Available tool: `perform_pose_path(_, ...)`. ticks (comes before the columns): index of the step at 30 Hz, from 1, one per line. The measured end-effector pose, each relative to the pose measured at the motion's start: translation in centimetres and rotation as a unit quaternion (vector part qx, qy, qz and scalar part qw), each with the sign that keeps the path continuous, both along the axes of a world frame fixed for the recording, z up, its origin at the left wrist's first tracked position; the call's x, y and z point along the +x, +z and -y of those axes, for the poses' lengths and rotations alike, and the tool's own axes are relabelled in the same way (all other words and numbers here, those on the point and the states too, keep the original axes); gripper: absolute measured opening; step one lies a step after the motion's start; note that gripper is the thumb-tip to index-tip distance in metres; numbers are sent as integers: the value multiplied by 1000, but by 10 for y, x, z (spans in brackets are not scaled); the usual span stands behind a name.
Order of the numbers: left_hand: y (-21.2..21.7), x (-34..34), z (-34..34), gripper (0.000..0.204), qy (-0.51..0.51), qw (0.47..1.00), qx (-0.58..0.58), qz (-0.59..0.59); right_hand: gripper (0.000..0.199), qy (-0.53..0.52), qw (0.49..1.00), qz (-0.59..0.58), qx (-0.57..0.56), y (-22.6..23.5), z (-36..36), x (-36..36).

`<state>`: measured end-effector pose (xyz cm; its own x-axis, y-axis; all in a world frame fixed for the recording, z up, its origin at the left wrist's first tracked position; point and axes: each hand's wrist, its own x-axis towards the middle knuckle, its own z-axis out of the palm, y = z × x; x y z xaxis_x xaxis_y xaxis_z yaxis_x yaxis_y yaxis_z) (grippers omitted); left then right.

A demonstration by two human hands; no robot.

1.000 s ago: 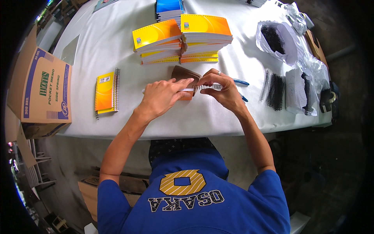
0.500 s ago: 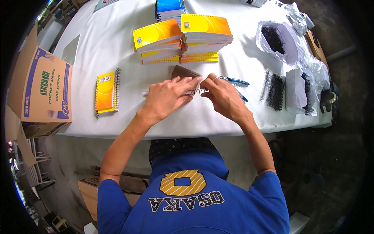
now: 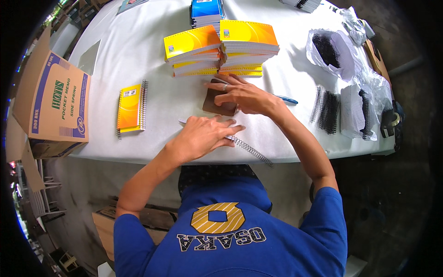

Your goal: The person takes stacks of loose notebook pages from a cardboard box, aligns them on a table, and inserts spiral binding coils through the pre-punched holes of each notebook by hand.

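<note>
My left hand [image 3: 205, 134] lies flat, pinning the coil [image 3: 251, 150], which trails to its right. My right hand [image 3: 240, 94], fingers spread, presses the brown pad [image 3: 217, 104] just beyond. If I lift the left carelessly, the coil may roll off the table [image 3: 138, 55] edge.

1. Coil [image 3: 249, 148] partly hidden under left hand [image 3: 203, 136]
2. Brown pad [image 3: 218, 105] half covered by right hand [image 3: 242, 94]
3. Pen [image 3: 287, 99] mostly hidden behind right wrist
4. Blue stack [image 3: 206, 11] cut off by top edge
5. Bag [image 3: 330, 48] contents too dark to tell
</note>
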<state>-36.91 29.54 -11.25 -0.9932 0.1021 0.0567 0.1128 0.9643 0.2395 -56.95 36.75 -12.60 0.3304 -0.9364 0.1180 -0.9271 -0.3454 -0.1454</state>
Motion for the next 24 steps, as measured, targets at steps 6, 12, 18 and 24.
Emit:
perform_pose_path(6,3,23,6,80,147,986,-27,-78,44,-54,973,109,197,30,-4,-12)
perform_pose_path(12,-14,23,7,89,166,978,-37,-124,68,3,823,471,319,20,-45,-18)
perform_pose_path(18,-8,15,13,88,163,979,-17,-120,58,18,828,501,250,10,-45,-21)
perform_pose_path(24,-9,16,18,90,163,978,-24,-129,57,54,816,521,243,17,-44,-18)
